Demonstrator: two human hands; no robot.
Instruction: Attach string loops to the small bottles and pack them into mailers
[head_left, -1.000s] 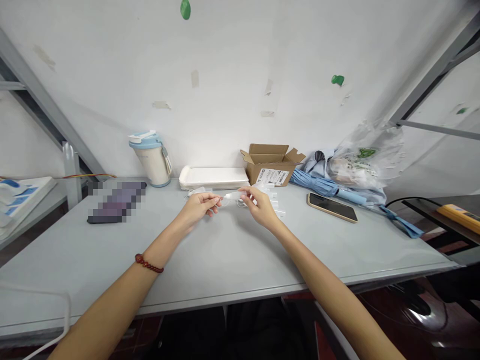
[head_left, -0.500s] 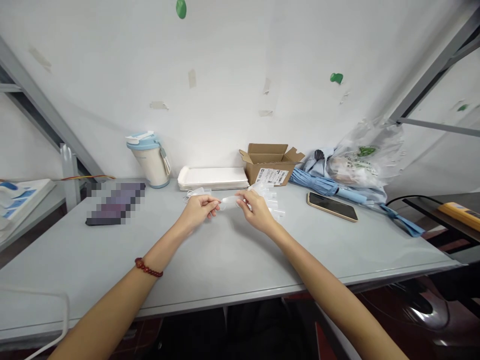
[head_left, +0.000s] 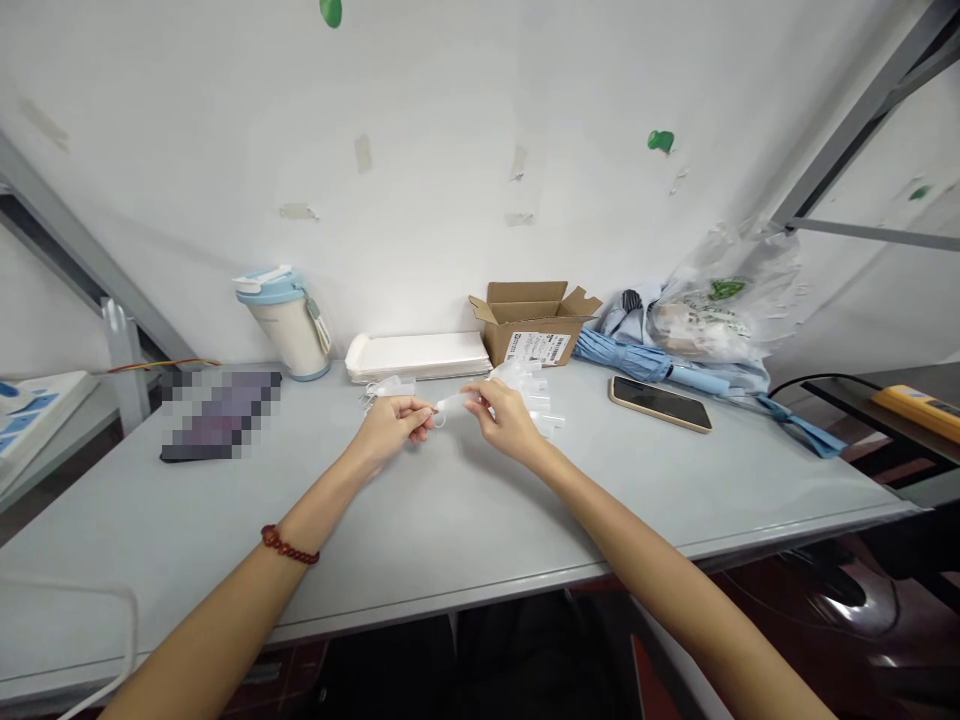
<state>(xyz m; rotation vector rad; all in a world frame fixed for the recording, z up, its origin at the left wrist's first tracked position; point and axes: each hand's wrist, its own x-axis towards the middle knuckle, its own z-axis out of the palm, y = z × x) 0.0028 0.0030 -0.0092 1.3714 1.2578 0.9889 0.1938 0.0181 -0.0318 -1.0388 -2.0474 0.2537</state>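
Pinching one end of a small translucent piece [head_left: 452,401] in the left hand [head_left: 391,430], with thumb and forefinger together on it. Gripping the opposite end with the right hand [head_left: 506,418], with thumb and fingertips closed on it (and partly covering that end, so cannot tell its exact shape). Holding it stretched between both hands, over the middle of the grey surface [head_left: 450,530]. Showing just below it, next to the left fingertips, a thin white loop [head_left: 439,416]. Wearing a dark red beaded bracelet [head_left: 289,548] on the left wrist.

Can see several clear tube-like pieces [head_left: 546,420] just beyond the right hand, lying in a loose group. Can see a small whitish bundle [head_left: 394,386] behind the left hand, with fine loops at its side (too small to make out further).

Farther back, near the wall, can find a long white stack [head_left: 420,355], and just beside it an opened cardboard box [head_left: 529,340] with flaps up and a printed label in front. To the right of the box, can see a folded blue umbrella [head_left: 622,355], with a clear plastic bag [head_left: 712,320] behind it. Nearer, on the same side, can see a phone [head_left: 660,403] lying flat, screen up. On the left, can see a cream cup [head_left: 289,330] with a blue lid, standing near a dark flat object [head_left: 217,420] (mostly blurred out).
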